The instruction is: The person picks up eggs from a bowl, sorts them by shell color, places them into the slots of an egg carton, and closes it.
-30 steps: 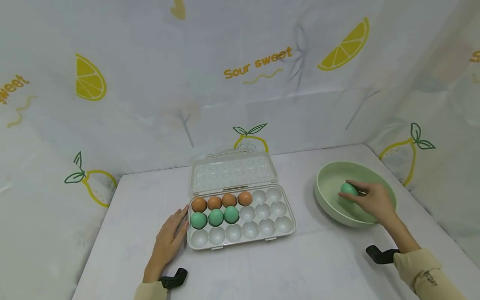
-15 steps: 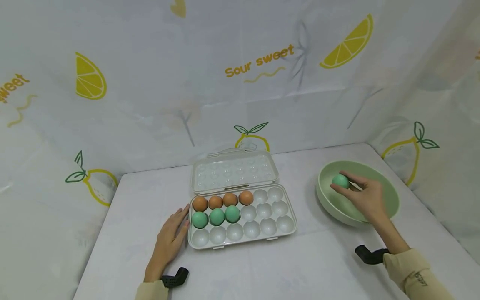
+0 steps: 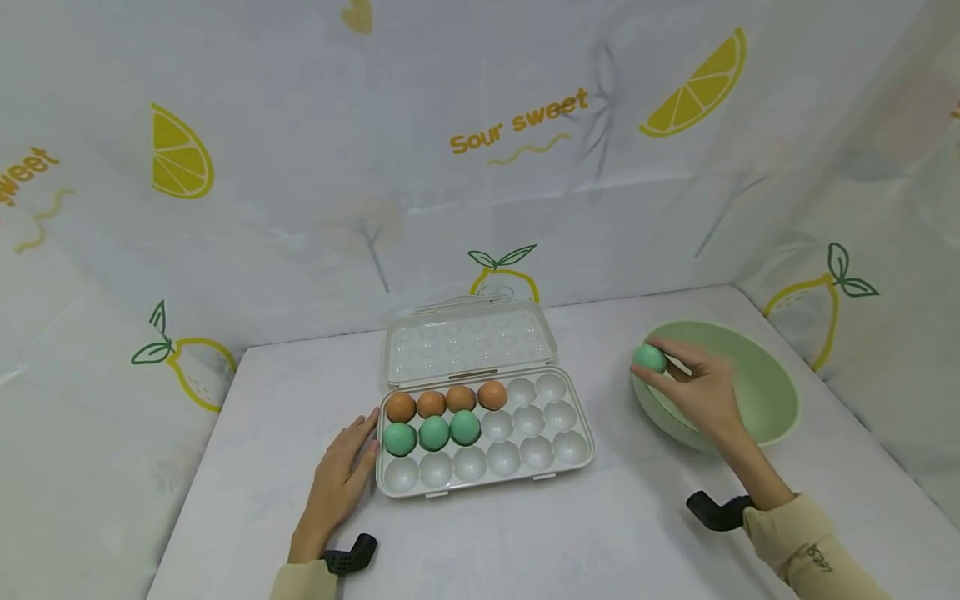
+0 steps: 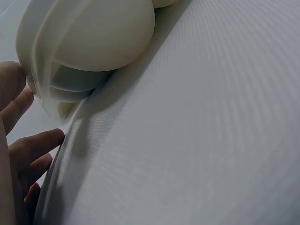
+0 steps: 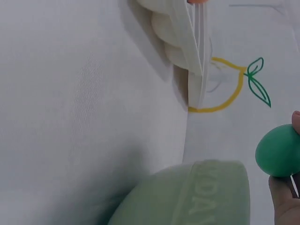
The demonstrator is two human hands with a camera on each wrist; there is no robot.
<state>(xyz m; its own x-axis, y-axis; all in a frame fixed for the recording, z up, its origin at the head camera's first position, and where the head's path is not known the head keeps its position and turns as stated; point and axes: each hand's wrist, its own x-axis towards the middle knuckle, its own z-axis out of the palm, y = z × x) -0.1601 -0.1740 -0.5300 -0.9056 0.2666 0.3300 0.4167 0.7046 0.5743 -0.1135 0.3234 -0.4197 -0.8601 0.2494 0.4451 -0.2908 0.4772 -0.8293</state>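
Between thumb and fingers my right hand pinches a green egg, over the left rim of the pale green bowl. The right wrist view shows the same green egg at its right edge, above the bowl's outer wall. My left hand lies with relaxed fingers along the left end of the white egg tray. In the left wrist view its fingers are beside the tray's end. Brown eggs sit in the back row; three green eggs sit in the middle row.
The tray's clear lid is folded back behind it, near the table's far edge. A white curtain with lemon prints rises behind the table. White cloth covers the tabletop.
My right hand has lifted the green egg from inside the bowl and carried it left to the bowl's rim. My left hand keeps its place beside the tray.
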